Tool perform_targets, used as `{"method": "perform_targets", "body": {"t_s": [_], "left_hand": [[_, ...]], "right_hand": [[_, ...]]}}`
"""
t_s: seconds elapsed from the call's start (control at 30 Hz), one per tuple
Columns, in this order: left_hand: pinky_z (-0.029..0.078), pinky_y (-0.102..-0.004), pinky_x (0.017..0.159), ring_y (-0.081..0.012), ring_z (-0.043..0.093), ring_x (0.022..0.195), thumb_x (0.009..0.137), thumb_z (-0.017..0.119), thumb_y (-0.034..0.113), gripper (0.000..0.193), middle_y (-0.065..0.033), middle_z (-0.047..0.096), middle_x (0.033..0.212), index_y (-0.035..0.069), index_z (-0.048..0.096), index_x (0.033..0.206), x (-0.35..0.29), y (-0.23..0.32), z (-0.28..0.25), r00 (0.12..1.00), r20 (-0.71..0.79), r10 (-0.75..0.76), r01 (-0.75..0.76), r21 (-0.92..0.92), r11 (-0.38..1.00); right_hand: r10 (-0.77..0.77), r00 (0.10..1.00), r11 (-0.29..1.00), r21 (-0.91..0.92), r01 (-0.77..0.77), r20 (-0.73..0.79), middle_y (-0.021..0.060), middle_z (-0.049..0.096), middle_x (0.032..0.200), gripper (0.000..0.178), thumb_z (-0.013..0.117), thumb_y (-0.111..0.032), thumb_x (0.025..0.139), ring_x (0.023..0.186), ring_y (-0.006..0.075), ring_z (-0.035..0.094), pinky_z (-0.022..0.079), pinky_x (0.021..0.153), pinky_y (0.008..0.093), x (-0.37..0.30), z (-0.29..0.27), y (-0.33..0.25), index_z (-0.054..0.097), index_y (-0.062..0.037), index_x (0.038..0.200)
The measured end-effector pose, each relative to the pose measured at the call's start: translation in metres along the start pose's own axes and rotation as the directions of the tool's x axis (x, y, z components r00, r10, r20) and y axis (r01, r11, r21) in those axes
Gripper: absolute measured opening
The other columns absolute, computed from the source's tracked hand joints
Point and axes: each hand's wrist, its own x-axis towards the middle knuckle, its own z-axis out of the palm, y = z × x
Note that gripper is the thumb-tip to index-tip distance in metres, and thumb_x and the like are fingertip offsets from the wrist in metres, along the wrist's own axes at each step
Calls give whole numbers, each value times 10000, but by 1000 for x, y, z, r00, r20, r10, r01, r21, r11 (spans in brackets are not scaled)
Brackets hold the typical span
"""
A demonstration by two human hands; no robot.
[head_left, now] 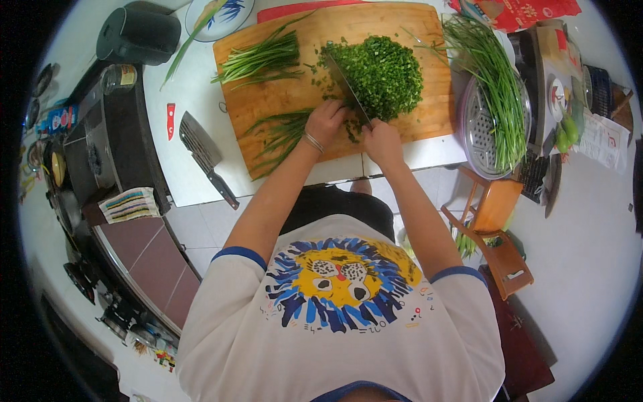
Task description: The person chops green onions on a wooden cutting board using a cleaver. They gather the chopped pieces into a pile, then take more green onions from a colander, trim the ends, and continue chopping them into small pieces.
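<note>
My right hand [383, 142] is closed around the handle of a kitchen knife [347, 87], whose dark blade stands on edge and slants away to the left. Just left of the blade, my left hand [326, 122] presses down on a bunch of chives [276, 134], its fingers bent around the cut end. Both hands are over a wooden cutting board [437, 94]. Right of the blade lies a big heap of chopped chives [386, 77], with small bits scattered around it. A second bunch of uncut chives [264, 56] lies at the board's far left.
Left of the board, a second knife [203, 151] lies on the white table [184, 87] near a red strip [170, 120]. A plate [228, 17] stands at the back left. On the right, long chives [499, 87] spill across a colander [477, 124]. A wooden chair [495, 204] stands below.
</note>
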Motion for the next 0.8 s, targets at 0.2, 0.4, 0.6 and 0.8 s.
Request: {"method": "perform_targets", "body": {"t_s": [0.2,0.4,0.6,0.8], "left_hand": [[528,-352,711,-277,593,880,639,616,26,209,-112,603,930,23,620,848,-5,-2,6,996,64,-56,59,-34,998],[524,-388,737,-316,595,890,614,637,-9,247,-136,615,925,20,614,858,-4,-4,3,1000,13,22,-21,-77,997],[523,-399,706,-323,597,853,617,642,-1,244,-144,606,945,11,611,858,-6,1,-5,990,90,-109,117,-88,989],[523,-369,716,-298,594,879,646,624,34,224,-139,590,945,17,609,868,-6,1,-2,989,92,-117,121,-43,992]], "right_hand": [[63,992,998,10,-64,111,270,632,831,220,530,-188,835,806,444,612,492,744,504,6,-2,-10,624,11,828],[115,993,993,17,-115,22,272,633,844,253,533,-225,848,817,449,611,489,749,511,30,16,-24,631,4,891],[17,1000,999,42,-16,-13,259,633,788,271,528,-246,864,764,439,614,493,713,502,20,13,-9,612,9,835],[11,1000,999,50,-12,11,267,625,764,278,527,-239,857,753,445,607,487,709,506,0,4,-9,610,24,827]]}}
